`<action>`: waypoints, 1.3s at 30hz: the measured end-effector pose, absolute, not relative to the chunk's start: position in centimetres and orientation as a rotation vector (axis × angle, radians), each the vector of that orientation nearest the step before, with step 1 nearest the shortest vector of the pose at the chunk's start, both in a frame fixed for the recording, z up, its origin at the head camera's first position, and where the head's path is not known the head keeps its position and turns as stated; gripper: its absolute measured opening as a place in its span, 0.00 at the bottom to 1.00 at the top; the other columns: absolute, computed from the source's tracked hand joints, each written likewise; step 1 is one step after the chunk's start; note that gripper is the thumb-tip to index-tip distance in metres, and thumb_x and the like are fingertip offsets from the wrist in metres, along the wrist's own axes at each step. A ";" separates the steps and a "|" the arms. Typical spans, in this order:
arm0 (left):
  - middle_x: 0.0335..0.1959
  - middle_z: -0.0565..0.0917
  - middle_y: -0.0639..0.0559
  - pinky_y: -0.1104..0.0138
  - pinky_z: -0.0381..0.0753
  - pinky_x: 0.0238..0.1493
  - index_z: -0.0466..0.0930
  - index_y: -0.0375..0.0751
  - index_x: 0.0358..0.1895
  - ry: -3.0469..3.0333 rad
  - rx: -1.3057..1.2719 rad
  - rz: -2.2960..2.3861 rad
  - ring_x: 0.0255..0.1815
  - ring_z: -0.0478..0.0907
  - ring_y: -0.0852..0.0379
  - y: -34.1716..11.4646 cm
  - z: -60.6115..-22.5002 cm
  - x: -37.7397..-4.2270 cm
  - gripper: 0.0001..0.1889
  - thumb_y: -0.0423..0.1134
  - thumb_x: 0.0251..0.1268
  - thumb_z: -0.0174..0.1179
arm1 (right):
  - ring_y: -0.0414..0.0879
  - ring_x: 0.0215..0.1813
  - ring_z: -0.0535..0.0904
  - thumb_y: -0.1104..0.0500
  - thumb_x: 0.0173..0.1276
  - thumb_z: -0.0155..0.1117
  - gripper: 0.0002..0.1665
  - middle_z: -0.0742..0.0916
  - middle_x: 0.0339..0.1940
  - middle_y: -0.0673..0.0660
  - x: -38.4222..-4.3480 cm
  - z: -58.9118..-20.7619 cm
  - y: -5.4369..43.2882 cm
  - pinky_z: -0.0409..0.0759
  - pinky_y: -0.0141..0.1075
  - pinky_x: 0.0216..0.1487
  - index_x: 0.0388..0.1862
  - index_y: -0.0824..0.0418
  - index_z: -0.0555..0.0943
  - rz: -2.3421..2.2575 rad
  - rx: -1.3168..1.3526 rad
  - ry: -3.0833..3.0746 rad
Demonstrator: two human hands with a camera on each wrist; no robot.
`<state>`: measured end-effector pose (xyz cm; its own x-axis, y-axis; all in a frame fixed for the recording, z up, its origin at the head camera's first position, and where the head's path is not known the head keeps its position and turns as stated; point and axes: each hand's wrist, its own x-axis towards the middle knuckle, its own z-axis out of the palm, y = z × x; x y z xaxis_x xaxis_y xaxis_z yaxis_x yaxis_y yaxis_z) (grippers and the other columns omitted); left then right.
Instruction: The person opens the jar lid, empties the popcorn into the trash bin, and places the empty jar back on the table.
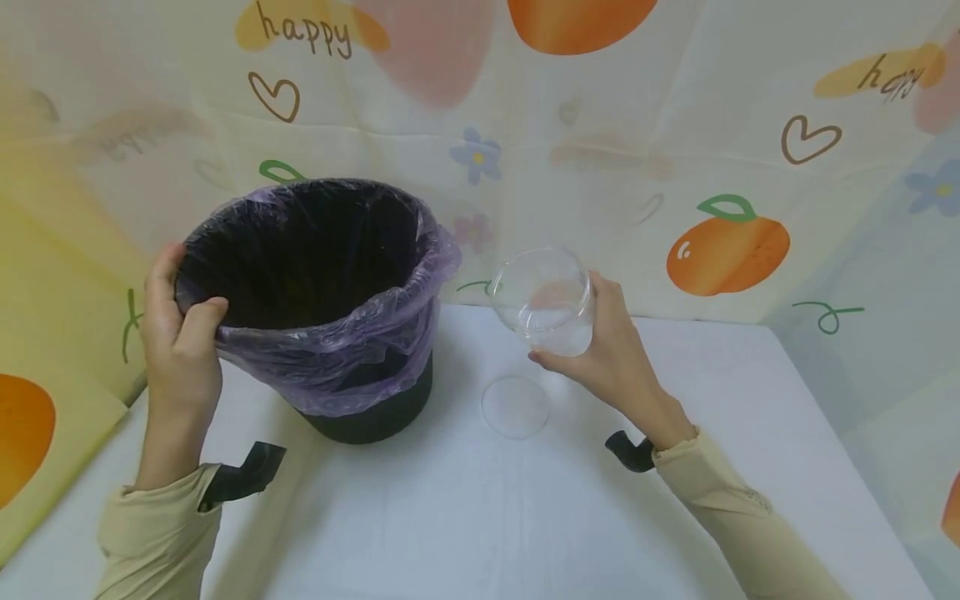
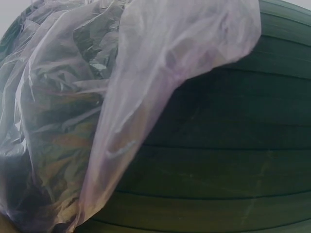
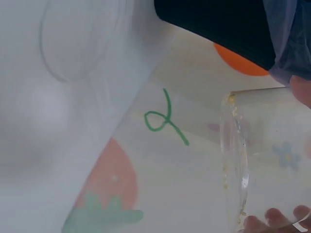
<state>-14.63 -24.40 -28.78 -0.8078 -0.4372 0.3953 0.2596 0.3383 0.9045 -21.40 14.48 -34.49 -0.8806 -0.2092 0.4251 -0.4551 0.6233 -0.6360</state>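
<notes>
My left hand (image 1: 183, 342) grips the left rim of a dark trash bin (image 1: 375, 417), thumb over the edge. A thin purple bag (image 1: 337, 367) lines the bin and hangs in folds over its outside. In the left wrist view the bag (image 2: 141, 97) drapes across the bin's ribbed wall (image 2: 218, 145). To the right of the bin, my right hand (image 1: 615, 358) holds a clear round container (image 1: 543, 296) above the table, thumb on the near side. Yellowish specks mark one end of the container (image 3: 272, 126) in the right wrist view. I cannot tell whether the bin's base touches the table.
A clear flat disc (image 1: 515, 407) lies on the white table (image 1: 480, 517) below the container. Behind the table hangs a printed cloth (image 1: 637, 125) with oranges, hearts and flowers. Black bands (image 1: 247, 473) stick out at both sleeve cuffs.
</notes>
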 end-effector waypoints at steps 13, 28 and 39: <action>0.79 0.56 0.49 0.81 0.48 0.73 0.55 0.42 0.77 -1.996 0.159 -1.519 0.76 0.51 0.63 -24.4 -28.8 -14.7 0.32 0.31 0.67 0.40 | 0.57 0.65 0.70 0.48 0.43 0.85 0.67 0.70 0.70 0.60 -18.8 -39.1 17.1 0.74 0.58 0.63 0.76 0.58 0.56 1.249 0.305 -2.707; 0.78 0.58 0.47 0.80 0.48 0.72 0.57 0.40 0.76 -1.958 0.138 -1.524 0.76 0.51 0.63 -24.4 -29.1 -14.9 0.32 0.30 0.66 0.41 | 0.61 0.71 0.67 0.46 0.41 0.86 0.68 0.72 0.72 0.62 -17.0 -42.3 20.0 0.71 0.61 0.67 0.74 0.63 0.55 1.363 0.157 -2.871; 0.78 0.58 0.48 0.80 0.49 0.72 0.59 0.41 0.75 -1.903 0.138 -1.589 0.76 0.51 0.62 -24.4 -29.2 -15.0 0.32 0.29 0.66 0.42 | 0.63 0.72 0.67 0.46 0.41 0.86 0.67 0.73 0.71 0.65 -16.4 -44.1 20.8 0.67 0.63 0.69 0.73 0.63 0.55 1.348 0.208 -2.896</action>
